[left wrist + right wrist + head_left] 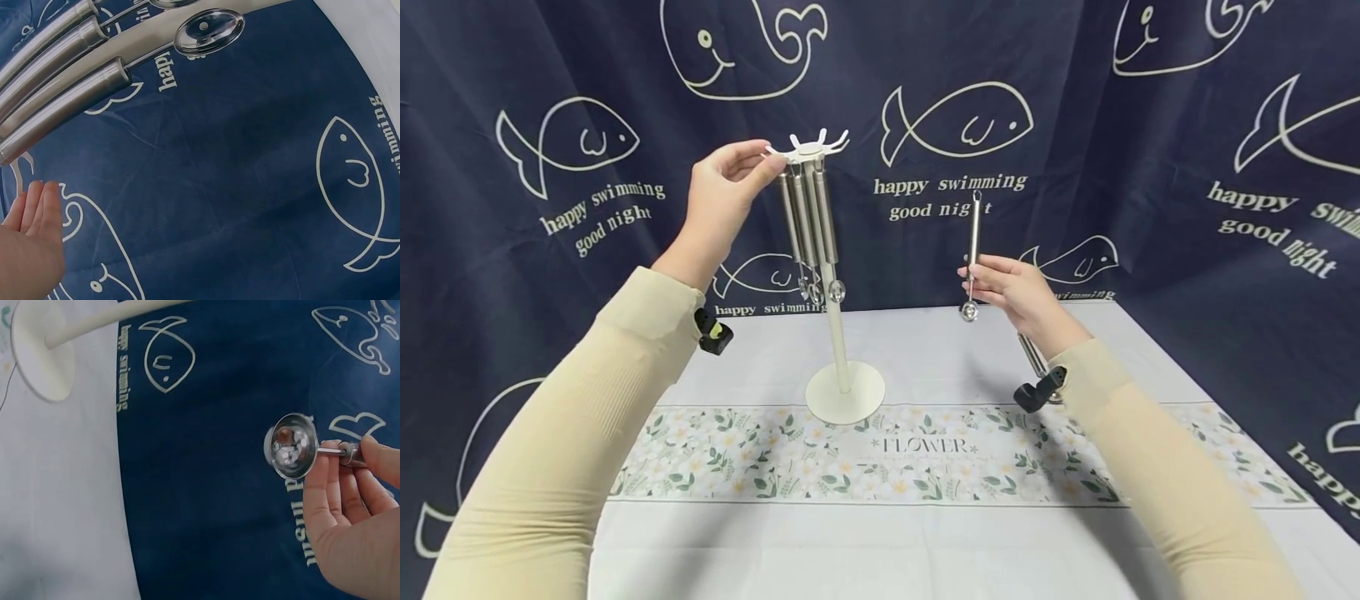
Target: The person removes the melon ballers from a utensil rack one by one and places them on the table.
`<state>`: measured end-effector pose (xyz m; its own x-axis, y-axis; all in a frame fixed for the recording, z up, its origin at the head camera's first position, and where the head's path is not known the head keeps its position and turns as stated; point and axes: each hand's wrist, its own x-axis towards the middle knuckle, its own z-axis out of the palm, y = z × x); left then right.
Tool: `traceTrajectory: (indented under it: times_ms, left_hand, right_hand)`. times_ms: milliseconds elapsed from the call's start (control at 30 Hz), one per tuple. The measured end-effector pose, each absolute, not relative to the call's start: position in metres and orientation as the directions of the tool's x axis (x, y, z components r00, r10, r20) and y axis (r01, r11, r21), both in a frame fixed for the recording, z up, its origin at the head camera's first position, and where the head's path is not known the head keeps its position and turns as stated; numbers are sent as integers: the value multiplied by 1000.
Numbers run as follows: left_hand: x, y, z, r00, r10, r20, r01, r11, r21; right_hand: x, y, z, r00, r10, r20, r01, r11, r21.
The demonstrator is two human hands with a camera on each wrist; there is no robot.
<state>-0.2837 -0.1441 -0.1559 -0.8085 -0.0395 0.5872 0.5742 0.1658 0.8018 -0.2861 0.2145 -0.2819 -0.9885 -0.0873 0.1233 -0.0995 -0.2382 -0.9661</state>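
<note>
My left hand (726, 187) is at the top of a white hanging rack (838, 325), its thumb and fingers pinching one of the hooked arms. Several steel melon ballers (823, 217) hang from the hooks beside it, bowls down; in the left wrist view a hanging melon baller (209, 32) shows a small hole in its oval bowl. Raised over the table to the right, my right hand (1011, 287) pinches another melon baller (974, 237) low on its handle. That one stands nearly upright, hanging loop on top and round bowl (294, 447) below the fingers.
Another steel-handled utensil (1032, 357) lies on the table, partly hidden behind the right wrist. The rack's round base (845, 404) stands on the white table by a floral runner (730, 458). Dark blue cloth (865, 233) with fish drawings hangs behind and at the sides.
</note>
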Motion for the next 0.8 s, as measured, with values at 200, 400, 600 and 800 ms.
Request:
traceTrajectory:
  times_ms: [200,400,600,800]
  left_hand:
    - [-283,-144,-156,-806,-41,591,574,195,796]
    - [-281,-146,-154,-803,-48,594,571,222,790]
    - [-280,-146,-153,-803,-43,594,570,236,787]
    - [-281,-146,-154,-804,-44,592,568,234,789]
  right_hand:
    - [-285,229,-292,-995,-79,62,-46,-187,-981]
    - [-288,238,-303,-997,-72,10,-4,-93,-996]
    - [-291,247,-311,-998,-59,-11,15,-68,-998]
    - [-293,257,-319,-997,-59,-47,49,-21,-999]
